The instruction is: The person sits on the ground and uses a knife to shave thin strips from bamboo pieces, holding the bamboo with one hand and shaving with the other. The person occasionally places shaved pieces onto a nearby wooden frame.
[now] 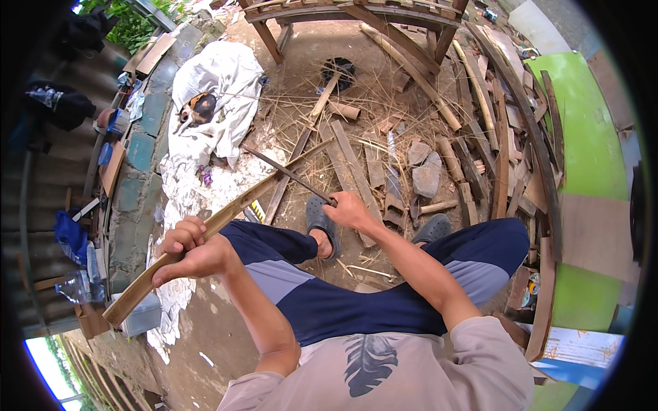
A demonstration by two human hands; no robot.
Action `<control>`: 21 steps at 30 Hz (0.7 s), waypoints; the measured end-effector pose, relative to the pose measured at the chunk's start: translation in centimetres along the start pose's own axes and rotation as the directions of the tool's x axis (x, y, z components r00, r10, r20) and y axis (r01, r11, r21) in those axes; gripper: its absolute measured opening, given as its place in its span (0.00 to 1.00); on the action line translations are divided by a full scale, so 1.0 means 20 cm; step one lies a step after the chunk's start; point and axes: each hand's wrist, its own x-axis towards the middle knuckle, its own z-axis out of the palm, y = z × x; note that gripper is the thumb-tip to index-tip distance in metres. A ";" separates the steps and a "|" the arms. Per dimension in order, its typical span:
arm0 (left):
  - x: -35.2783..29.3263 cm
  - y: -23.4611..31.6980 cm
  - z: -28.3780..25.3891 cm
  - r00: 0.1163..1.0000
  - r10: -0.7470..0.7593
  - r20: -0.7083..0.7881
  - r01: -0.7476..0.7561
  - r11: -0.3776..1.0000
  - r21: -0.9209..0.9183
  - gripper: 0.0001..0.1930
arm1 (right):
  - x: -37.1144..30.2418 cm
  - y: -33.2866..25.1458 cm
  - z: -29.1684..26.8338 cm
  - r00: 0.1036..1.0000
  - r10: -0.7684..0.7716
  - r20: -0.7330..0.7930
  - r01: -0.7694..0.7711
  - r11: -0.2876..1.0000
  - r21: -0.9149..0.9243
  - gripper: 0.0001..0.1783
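A long split bamboo strip (236, 205) slants from the lower left up toward the middle of the ground. My left hand (199, 255) is wrapped round its lower part, thumb along the near side. My right hand (350, 210), in front of my knees, grips the handle end of a long, narrow, dark-bladed knife (298, 178). Its blade points up and left and crosses the bamboo strip ahead of my left hand. Whether the edge bites into the bamboo, I cannot tell. Most of the handle is hidden by my fingers.
A small animal (197, 109) lies on a white cloth (226, 68) at the far left. Wooden boards (356, 171), stones (428, 175) and thin shavings litter the ground ahead. Stacked timber (507, 144) lines the right side. A wooden bench (322, 14) stands at the back.
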 end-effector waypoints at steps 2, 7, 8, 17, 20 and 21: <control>0.01 -0.01 0.02 0.999 0.013 -0.032 -0.012 0.999 0.038 0.35 | 0.03 0.05 0.03 0.998 0.043 -0.040 -0.044 0.999 -0.007 0.24; -0.01 0.00 0.05 0.999 -0.008 -0.054 0.010 0.999 0.036 0.35 | 0.11 0.31 0.03 0.966 0.173 -0.191 -0.183 0.982 -0.037 0.23; -0.01 0.00 0.03 0.999 -0.007 -0.053 0.008 0.999 0.031 0.36 | 0.10 0.30 0.02 0.969 0.205 -0.141 -0.214 0.976 -0.049 0.24; -0.04 0.03 0.08 0.998 -0.032 -0.058 0.034 0.999 0.035 0.36 | 0.28 0.56 0.11 0.945 0.242 -0.218 -0.239 0.970 0.041 0.22; -0.02 0.01 0.01 0.998 -0.017 -0.053 0.020 0.999 0.041 0.36 | 0.23 0.71 0.01 0.902 0.419 -0.105 -0.416 0.908 0.050 0.18; -0.02 0.02 0.00 0.999 -0.015 -0.044 0.016 0.999 0.034 0.37 | 0.15 0.67 -0.07 0.866 0.498 -0.046 -0.490 0.863 0.125 0.17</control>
